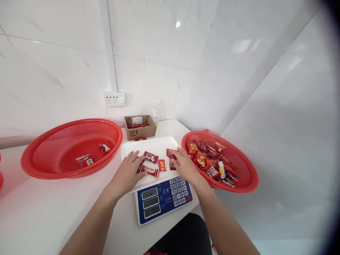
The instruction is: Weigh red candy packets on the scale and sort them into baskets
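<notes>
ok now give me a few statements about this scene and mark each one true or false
1. The left hand and the right hand are both at the white weighing tray. True.
2. The right basket holds fewer packets than the left basket. False: the right one is piled with them, while the left one shows only a few.
3. The cardboard box stands behind the tray, near the wall. True.
4. The keypad is to the left of the displays. False: it is to their right.
5. A socket panel is on the wall, higher than the box. True.
</notes>
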Tool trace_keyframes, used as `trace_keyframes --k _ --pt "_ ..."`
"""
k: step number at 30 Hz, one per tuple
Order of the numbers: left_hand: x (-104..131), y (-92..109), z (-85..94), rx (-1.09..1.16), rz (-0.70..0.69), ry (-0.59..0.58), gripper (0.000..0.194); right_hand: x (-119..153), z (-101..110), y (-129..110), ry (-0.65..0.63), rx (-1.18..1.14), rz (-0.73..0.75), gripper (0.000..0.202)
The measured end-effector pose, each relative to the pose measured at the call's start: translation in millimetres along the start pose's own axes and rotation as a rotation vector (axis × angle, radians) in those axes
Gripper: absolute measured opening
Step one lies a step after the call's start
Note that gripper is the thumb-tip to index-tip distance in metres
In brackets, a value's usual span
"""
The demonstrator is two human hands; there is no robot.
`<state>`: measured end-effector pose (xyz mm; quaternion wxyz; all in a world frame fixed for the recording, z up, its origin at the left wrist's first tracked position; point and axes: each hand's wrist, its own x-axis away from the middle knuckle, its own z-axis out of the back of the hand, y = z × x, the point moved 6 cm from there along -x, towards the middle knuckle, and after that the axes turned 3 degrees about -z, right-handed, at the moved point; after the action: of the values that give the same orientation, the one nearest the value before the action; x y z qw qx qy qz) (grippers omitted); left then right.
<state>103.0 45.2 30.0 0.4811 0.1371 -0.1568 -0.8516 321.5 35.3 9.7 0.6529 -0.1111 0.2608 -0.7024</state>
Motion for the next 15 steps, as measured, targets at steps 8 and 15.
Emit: trace_keyframes --k 8,15 --pt "-2 -6 -11.1 -0.007 -0.056 -0.004 0.055 -3 -20 -29 -0.163 -0.100 0.111 0.045" --pt "-2 -7 -5.5 -0.012 -0.061 0.016 0.049 6 0 -41 -0.128 -0.126 0.133 0.045"
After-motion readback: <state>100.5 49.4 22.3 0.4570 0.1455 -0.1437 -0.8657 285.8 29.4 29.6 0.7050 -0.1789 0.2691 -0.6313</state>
